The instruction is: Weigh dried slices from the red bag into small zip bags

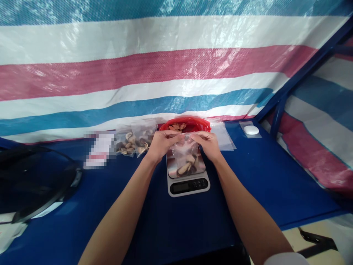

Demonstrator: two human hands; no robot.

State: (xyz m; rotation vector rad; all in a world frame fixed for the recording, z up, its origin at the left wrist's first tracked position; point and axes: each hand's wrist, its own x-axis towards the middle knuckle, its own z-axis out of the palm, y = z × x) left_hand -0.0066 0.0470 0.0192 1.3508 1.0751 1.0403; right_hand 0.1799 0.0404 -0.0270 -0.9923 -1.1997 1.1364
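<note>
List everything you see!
Sheeting: unclear, red-white-blue, behind
Frame: one, blue, right
Table: one, blue, below
Scale: one, white, centre
Held bag: one, clear, over scale
Filled bags: unclear, clear, left
Container: one, red, behind scale
Flat bags: unclear, clear, right
Oval thing: one, white, right
Blurred item: one, white-red, left
Dark object: one, black, left
White items: unclear, white, left
Bracket: one, black, right
Left grip, right grip: two, bare, pinching held bag
</note>
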